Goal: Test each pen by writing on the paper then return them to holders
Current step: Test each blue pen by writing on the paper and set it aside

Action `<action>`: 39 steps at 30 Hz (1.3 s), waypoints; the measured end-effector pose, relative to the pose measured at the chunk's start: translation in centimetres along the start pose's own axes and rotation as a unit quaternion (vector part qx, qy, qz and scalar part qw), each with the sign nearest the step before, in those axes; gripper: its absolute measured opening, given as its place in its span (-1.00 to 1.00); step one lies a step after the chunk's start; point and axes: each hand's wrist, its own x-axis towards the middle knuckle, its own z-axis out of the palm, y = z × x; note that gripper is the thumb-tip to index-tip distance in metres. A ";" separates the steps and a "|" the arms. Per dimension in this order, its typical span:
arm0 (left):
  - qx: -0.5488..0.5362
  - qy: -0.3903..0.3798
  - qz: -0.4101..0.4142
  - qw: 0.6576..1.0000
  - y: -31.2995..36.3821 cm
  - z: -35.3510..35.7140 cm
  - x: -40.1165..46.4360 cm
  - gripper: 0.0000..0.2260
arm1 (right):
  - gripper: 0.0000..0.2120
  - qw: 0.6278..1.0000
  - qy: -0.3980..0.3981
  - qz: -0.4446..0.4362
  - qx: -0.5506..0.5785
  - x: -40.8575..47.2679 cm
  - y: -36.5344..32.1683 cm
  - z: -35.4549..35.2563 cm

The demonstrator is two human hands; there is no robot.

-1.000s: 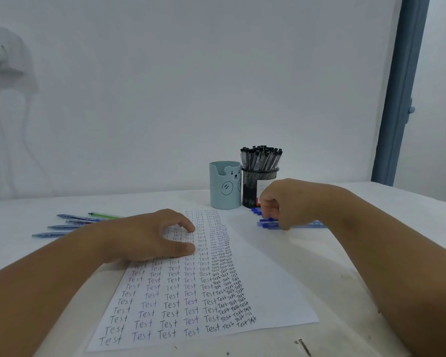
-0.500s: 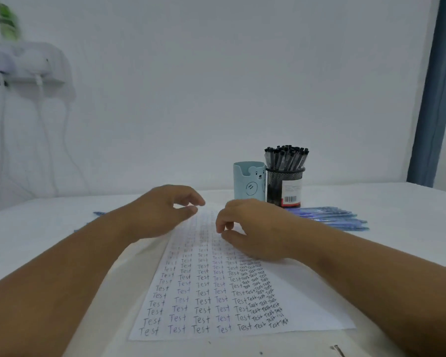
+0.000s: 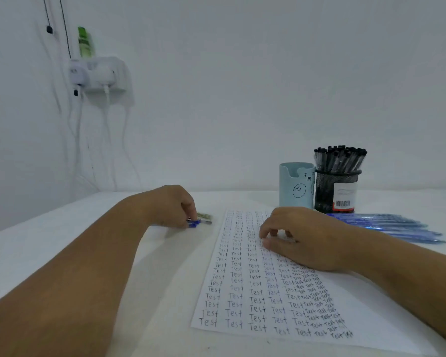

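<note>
A white paper (image 3: 245, 292) filled with rows of the word "Test" lies on the table. My right hand (image 3: 301, 235) rests on its upper part with loosely curled fingers touching the sheet, holding nothing. Left of the paper my left hand (image 3: 175, 207) pinches a blue pen (image 3: 198, 222) lying on the table; a green pen tip (image 3: 205, 215) peeks out behind it. A pale blue bear holder (image 3: 296, 185) stands behind the paper, next to a black mesh holder (image 3: 336, 190) full of black-capped pens. Several blue pens (image 3: 386, 224) lie to the right.
A white table (image 3: 49, 243) meets a white wall. A wall-mounted socket shelf (image 3: 98, 76) with cables hangs at upper left, a green tube (image 3: 85, 42) standing on it.
The view swung left. My left hand left the paper and reached left onto a blue pen. My right hand left the blue pens and settled on the paper.
</note>
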 end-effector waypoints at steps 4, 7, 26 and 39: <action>0.001 -0.008 -0.006 1.000 -0.1 0.1 0.1 -0.82 | -0.77 1.000 -0.004 0.001 0.008 0.1 0.2 0.1; 0.002 -0.013 0.003 1.000 0.1 0.2 0.0 -0.82 | -0.77 1.000 -0.004 0.001 0.010 0.1 0.2 0.1; -0.765 0.139 0.078 0.624 7.3 0.0 -0.5 -0.69 | -0.76 1.000 0.001 0.002 0.020 0.0 0.2 0.1; -0.874 0.095 0.046 0.474 8.8 1.7 -0.8 -0.77 | -0.82 0.987 0.114 0.034 0.105 -0.2 1.5 -0.7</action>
